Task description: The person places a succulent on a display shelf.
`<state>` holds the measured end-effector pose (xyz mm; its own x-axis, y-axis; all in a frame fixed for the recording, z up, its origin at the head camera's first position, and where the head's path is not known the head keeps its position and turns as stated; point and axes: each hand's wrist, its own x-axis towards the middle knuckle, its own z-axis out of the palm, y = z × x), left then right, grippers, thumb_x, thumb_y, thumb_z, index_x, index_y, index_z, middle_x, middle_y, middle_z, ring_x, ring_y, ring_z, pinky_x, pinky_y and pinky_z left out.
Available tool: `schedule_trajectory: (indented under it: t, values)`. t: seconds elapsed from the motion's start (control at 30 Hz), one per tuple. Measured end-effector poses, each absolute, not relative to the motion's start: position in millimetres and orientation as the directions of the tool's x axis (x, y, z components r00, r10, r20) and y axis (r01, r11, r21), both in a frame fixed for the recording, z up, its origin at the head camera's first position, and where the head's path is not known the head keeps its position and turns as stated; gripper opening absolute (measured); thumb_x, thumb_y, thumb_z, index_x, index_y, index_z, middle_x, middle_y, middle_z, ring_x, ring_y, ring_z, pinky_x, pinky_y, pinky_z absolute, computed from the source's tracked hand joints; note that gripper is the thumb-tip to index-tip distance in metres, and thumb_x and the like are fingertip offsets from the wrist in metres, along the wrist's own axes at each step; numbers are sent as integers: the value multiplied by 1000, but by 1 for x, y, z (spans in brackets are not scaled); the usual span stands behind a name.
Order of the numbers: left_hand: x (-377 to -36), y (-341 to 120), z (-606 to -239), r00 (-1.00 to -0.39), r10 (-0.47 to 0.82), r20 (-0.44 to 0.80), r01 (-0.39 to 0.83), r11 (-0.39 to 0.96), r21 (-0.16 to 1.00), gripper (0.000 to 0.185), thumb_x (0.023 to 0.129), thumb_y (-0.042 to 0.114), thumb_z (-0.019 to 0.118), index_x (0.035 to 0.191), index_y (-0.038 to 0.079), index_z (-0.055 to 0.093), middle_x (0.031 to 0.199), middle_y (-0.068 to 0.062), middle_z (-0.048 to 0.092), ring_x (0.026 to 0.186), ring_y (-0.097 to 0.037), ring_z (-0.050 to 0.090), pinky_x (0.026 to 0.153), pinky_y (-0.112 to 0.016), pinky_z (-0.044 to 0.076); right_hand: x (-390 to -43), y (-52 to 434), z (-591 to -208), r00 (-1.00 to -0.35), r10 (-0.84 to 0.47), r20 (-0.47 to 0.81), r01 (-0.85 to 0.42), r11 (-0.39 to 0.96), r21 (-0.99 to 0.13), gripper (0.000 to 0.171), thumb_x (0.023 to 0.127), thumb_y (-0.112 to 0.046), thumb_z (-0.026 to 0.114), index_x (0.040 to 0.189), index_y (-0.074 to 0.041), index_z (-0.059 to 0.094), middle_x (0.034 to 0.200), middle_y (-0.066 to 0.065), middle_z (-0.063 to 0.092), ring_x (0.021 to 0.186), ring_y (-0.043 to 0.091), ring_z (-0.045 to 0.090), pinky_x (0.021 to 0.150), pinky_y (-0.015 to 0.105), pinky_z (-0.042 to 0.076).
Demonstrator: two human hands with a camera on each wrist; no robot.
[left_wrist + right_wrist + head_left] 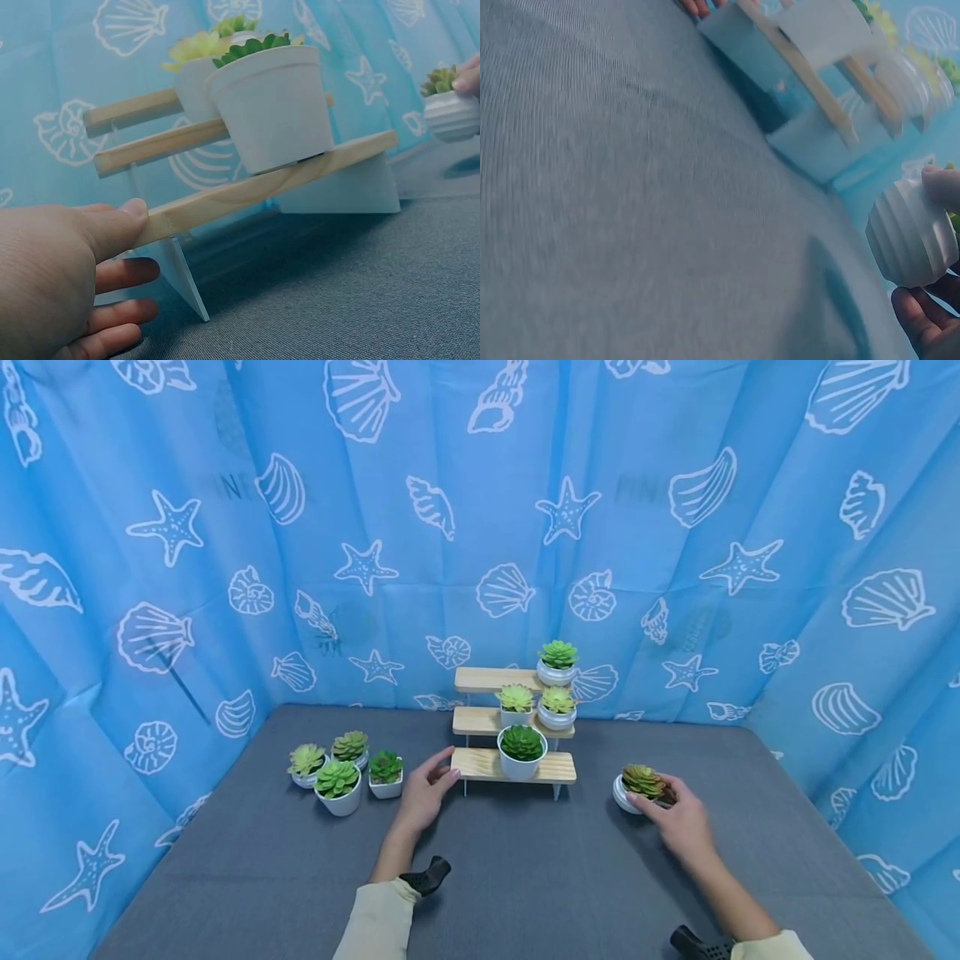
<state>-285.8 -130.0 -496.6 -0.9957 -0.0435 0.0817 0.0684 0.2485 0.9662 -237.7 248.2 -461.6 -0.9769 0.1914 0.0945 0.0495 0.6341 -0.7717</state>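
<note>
1. Right grip (678, 817): fingers and thumb curled around a ribbed white pot (624, 795) holding a reddish-green succulent (643, 780). In the right wrist view the thumb lies on the pot's upper side and the fingers (922, 326) sit beneath it; a shadow falls on the cloth under the pot, so I cannot tell if it rests on the tabletop or is just raised off it.
2. Left grip (426, 792): thumb laid on the left end of the lowest wooden shelf (480, 766) of a three-step stand, fingers (124, 274) straight and tucked below the board, beside the stand's white leg (180, 274).
3. Ribbed pot, location: on my right, to the right of the stand and apart from it, over the grey tabletop (525, 877).
4. Lowest shelf, contents: one plain white pot with a dark green succulent (522, 752), standing upright near the middle of the board.
5. Middle shelf (472, 720), contents: a pale green succulent in a white pot (515, 703) and, just beside it on the right, a yellow-green succulent in a round white pot (557, 708).
6. Top shelf (491, 678), contents: one green succulent in a round white pot (557, 662) at the right end.
7. Tabletop, left of the stand: a cluster of four potted succulents (347, 771), close together, well apart from my right grip.
8. Surround: blue curtain (225, 568) printed with white shells and starfish, hung behind and at both sides.
</note>
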Motion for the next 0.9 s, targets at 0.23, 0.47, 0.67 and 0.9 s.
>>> schedule_trajectory:
  t: [0.23,0.47,0.67,0.9]
  values:
    - [-286,-130,-496,-996,-42,78,66,249,966,46,96,30,63,141,20,54,130,-8,59,114,-23,56,93,-46,46,-240,233,-450,-982,148,117,0,618,-786,74,89,-36,71,139,8,40,132,31,48,121,41,47,99,53,38]
    - [-286,-130,-496,-996,-47,76,63,248,967,46,96,31,63,140,22,54,130,-8,59,113,-23,56,93,-46,45,-250,214,-442,-984,100,149,-61,594,-802,70,89,-34,72,138,6,43,130,28,51,118,39,50,96,51,42]
    - [-287,-131,-496,-996,-45,74,61,241,969,46,96,29,63,141,22,54,128,-8,60,112,-23,56,92,-45,45,-258,199,-439,-973,64,223,-141,600,-788,63,88,-27,74,134,6,47,124,27,56,111,38,56,90,49,48]
    - [-286,-131,-496,-996,-44,80,66,244,968,46,96,28,63,141,21,54,126,-8,61,111,-22,57,92,-45,46,-267,185,-440,-970,44,238,-170,580,-797,61,87,-24,75,134,5,48,124,26,57,112,37,56,91,48,48]
